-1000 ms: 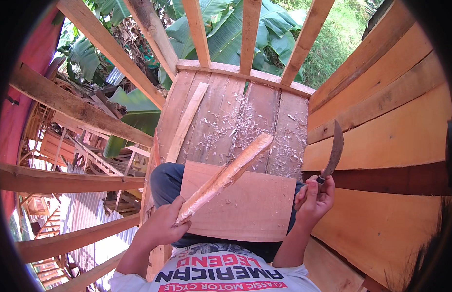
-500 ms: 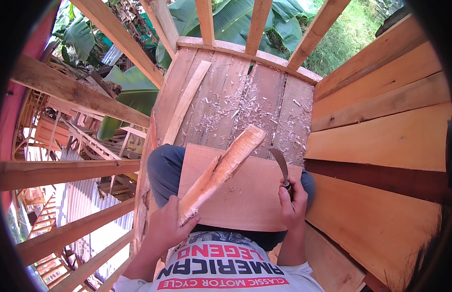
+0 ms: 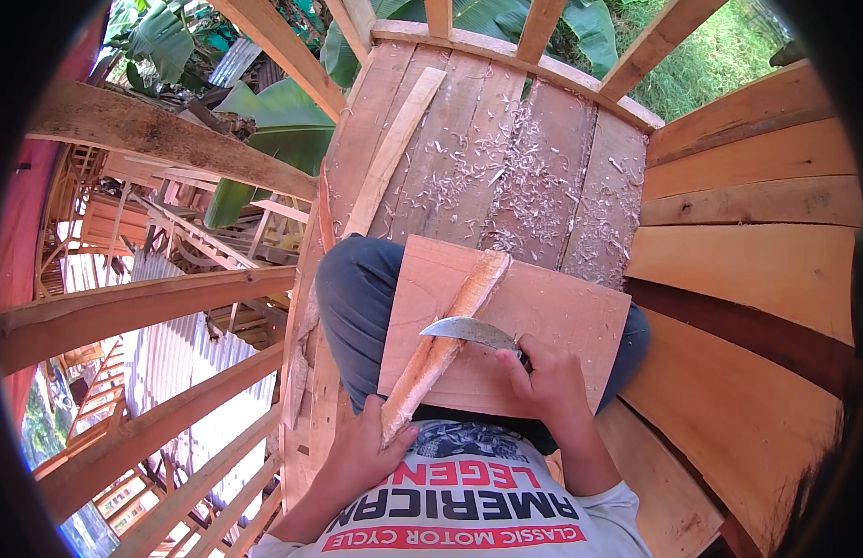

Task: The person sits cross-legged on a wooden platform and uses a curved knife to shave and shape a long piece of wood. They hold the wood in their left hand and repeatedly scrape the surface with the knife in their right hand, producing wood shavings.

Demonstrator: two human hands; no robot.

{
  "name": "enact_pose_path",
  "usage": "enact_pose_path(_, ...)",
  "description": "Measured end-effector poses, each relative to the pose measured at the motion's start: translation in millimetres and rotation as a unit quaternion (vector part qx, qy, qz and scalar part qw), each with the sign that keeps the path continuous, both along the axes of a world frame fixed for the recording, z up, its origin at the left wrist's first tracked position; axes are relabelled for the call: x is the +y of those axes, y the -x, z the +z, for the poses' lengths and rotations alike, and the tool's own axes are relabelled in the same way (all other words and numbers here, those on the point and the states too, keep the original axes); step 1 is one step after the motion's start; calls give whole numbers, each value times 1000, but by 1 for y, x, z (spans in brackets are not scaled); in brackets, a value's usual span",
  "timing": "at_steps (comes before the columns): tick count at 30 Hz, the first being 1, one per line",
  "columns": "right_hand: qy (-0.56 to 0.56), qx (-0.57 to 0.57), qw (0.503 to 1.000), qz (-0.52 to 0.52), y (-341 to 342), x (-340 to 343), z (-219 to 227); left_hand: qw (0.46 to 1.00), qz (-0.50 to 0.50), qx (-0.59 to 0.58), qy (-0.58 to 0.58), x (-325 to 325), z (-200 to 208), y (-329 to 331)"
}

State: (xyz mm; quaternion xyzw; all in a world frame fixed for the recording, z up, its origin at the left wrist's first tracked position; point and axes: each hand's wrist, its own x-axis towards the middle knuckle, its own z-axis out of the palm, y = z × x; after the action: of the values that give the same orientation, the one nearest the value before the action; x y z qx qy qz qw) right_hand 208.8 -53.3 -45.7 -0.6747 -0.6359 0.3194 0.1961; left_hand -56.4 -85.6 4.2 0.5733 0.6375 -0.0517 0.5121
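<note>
My left hand (image 3: 368,448) is closed around the near end of a rough strip of wood (image 3: 471,296), which slants up and away to the right. Closed on the handle of a curved knife (image 3: 469,329), my right hand (image 3: 546,379) is to the right of the strip. The blade points left and crosses over the strip's middle; whether it touches the wood I cannot tell. Beneath both lies a flat wooden board (image 3: 562,325) across my lap. The knife's handle is mostly hidden by my fingers.
Curled shavings (image 3: 534,177) litter the plank floor (image 3: 431,219) ahead. A long narrow batten (image 3: 394,153) lies at the floor's left side. Slatted rails (image 3: 152,302) border the left, and wide planks (image 3: 748,270) form a wall on the right.
The knife has swung from upright at the right to lying across the strip, its tip now leftward. The strip has come down nearer the board. My view has shifted.
</note>
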Motion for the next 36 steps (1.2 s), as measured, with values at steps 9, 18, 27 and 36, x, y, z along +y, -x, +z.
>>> enact_pose_path(9, 26, -64, 998, 12, -1, 4, 17, 999, -7, -17, -27, -3, -15, 6)
enact_pose_path(18, 4, -178, 983, 48, -5, 15, 17, 999, -15, -9, -41, -4, -18, 8)
enact_pose_path(27, 6, -299, 936, -185, -73, 56, -2, 999, -23, -1, -28, -15, -20, 15)
enact_pose_path(36, -24, -152, 988, -28, -28, 21, 18, 1000, -10, -7, -5, -9, -21, 11)
